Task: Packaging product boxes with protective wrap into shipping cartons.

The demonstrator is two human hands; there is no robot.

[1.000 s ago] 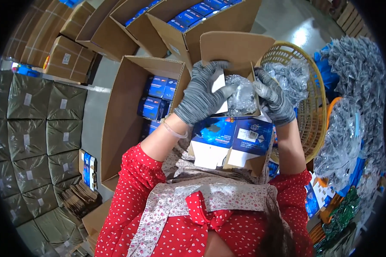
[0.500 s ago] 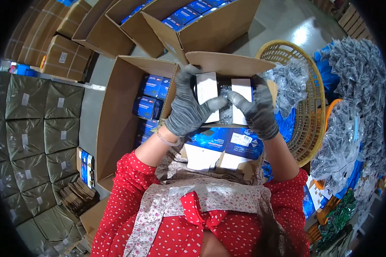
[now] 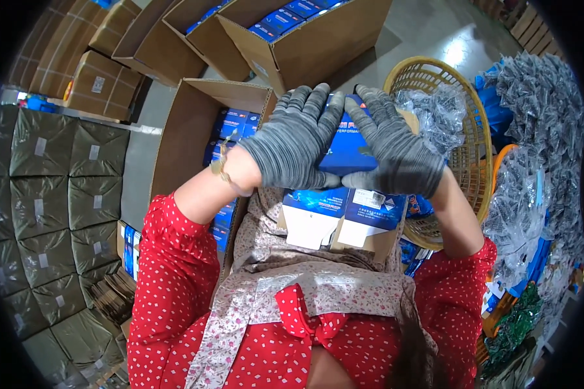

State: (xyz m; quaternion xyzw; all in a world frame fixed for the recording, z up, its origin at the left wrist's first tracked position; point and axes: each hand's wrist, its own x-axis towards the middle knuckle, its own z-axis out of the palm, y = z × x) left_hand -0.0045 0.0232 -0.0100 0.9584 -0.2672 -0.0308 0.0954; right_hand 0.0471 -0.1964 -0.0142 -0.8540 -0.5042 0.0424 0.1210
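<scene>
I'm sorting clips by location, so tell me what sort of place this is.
Probably a packing area in a warehouse or workshop: open brown cardboard cartons hold small blue rectangular boxes, a round yellow plastic basket holds crinkled clear plastic, and square olive-green wrapped bundles lie in rows.

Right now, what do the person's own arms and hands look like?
The left hand and right hand wear grey, finely striped knit gloves. A pale bracelet circles the left wrist. Red fabric sleeves with small white spots are gathered at the ends.
</scene>
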